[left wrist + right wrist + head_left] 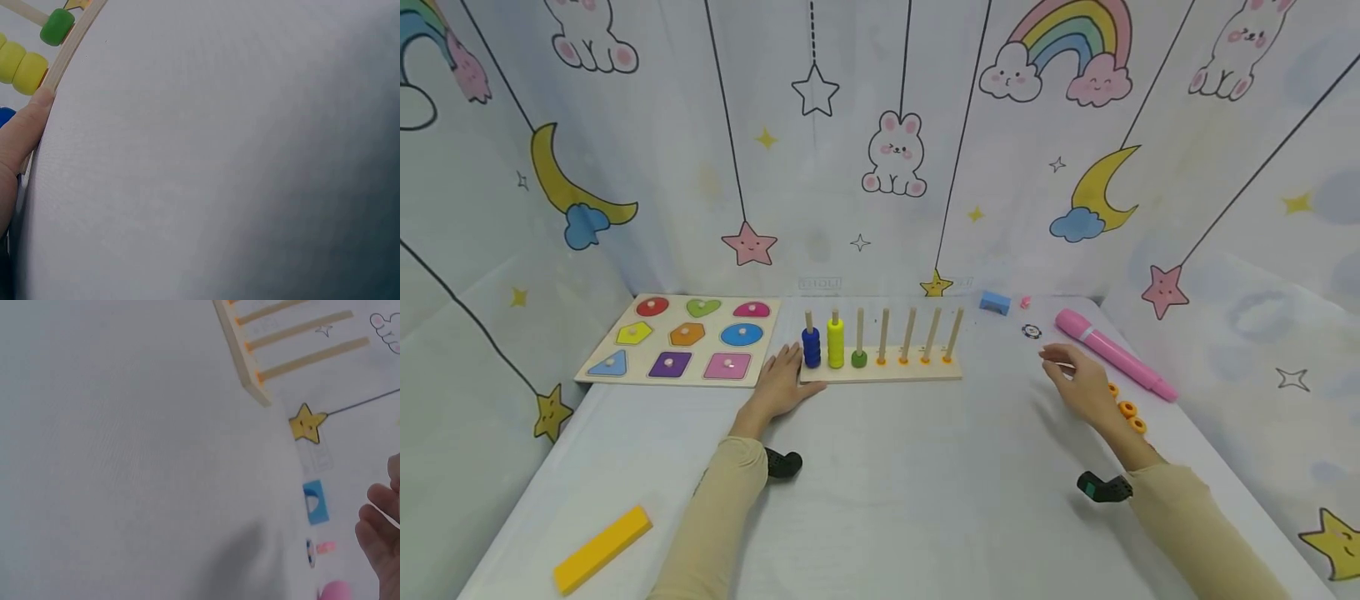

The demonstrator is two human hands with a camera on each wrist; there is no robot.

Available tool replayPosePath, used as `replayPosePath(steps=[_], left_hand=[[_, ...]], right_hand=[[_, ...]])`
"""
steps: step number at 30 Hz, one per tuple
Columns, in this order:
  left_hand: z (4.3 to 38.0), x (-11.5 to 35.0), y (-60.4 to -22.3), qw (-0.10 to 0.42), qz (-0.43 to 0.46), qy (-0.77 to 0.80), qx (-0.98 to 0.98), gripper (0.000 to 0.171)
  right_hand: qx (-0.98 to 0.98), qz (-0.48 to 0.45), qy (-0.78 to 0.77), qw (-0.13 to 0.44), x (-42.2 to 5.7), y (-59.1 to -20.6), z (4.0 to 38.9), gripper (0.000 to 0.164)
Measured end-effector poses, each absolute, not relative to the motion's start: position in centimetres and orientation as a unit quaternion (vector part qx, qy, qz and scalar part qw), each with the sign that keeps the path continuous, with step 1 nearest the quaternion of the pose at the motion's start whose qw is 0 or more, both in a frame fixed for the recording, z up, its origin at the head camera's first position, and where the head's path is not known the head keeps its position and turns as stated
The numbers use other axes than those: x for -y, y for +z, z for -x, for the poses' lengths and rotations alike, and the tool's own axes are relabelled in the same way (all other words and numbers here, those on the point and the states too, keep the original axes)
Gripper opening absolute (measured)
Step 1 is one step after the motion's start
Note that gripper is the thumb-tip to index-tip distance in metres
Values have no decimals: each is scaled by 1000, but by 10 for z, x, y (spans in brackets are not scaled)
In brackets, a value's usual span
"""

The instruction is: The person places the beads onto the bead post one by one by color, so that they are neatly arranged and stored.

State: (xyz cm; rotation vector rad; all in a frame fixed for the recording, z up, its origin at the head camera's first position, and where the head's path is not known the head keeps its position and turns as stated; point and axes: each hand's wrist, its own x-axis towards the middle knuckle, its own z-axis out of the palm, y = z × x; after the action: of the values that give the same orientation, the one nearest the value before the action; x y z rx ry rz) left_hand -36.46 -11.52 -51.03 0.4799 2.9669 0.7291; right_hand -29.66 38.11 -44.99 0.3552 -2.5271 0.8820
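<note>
A wooden peg rack stands at the back middle of the table. Blue beads, yellow beads and one green bead sit on its left three pegs; the other pegs are bare above orange bottoms. My left hand rests against the rack's left end, its thumb straight along the front edge of the base. Over the table's right side hovers my right hand, fingers loosely bent, with nothing visible in it. Near its wrist lie several orange beads, partly hidden by the forearm.
A shape puzzle board lies left of the rack. A yellow block is at the front left. Toward the back right are a blue arch block, a small pink piece, a round chip and a pink marker.
</note>
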Motion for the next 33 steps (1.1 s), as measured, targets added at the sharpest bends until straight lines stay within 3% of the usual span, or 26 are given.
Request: replayPosePath(steps=[6, 13, 24, 33], left_hand=[[363, 114, -508, 25, -154, 232, -960, 88], [362, 114, -508, 23, -157, 235, -959, 87], [362, 114, -509, 27, -157, 237, -958, 88], [364, 115, -509, 26, -156, 236, -959, 88]], right_hand=[[927, -79, 278, 241, -409, -461, 274, 23], [943, -61, 250, 211, -424, -468, 258, 25], [963, -68, 211, 151, -422, -476, 254, 36], [957, -75, 239, 146, -417, -473, 258, 39]])
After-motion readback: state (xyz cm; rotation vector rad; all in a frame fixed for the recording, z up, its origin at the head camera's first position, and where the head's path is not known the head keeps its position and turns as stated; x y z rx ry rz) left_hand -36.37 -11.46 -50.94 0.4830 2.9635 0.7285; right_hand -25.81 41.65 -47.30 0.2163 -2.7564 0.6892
